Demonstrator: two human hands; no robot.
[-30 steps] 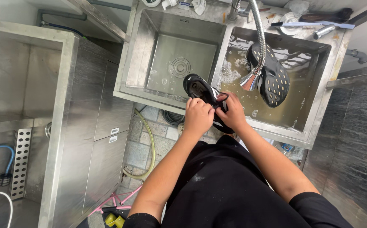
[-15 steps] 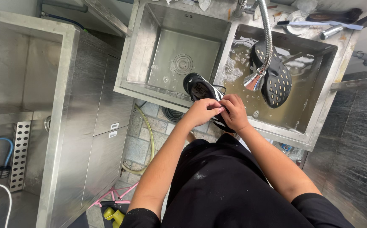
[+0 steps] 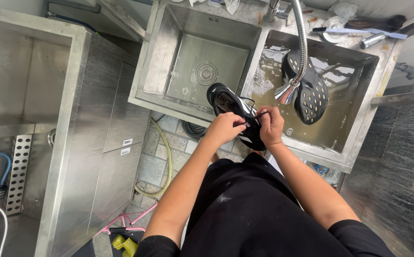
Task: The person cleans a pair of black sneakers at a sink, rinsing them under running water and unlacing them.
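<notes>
- Leftmost, a steel cabinet (image 3: 97, 143) with flat doors stands beside the sink unit, and a pale hose (image 3: 166, 157) loops down over the tiled floor between them — out of the way of the work above.
- Next, the left basin (image 3: 169, 62) holds only a drain and a few drops of water, so it serves as the dry side over which the shoe can be held.
- Over the front rim, just where the divider between the two basins meets it, sits a black shoe (image 3: 226, 102) with its opening turned up toward the camera; propping it on the rim seems to keep it steady for fine finger work.
- The left hand (image 3: 223, 128) is curled shut on the shoe's near end, its fingertips pinching a black lace (image 3: 253, 115) that runs taut across to the other hand.
- The right hand (image 3: 271, 126) is closed too, thumb and forefinger nipping the same lace — the two hands touch the shoe and nearly touch each other.
- Further right, the right basin (image 3: 354, 119) is filled with murky brown water, and a second shoe (image 3: 312, 93) lies in it sole up, apparently soaking.
- A flexible spray faucet (image 3: 288, 93) hangs down over that basin, its head just beside the soaking shoe.
- A brush (image 3: 359, 33) lies on the back ledge, well apart from the hands.
</notes>
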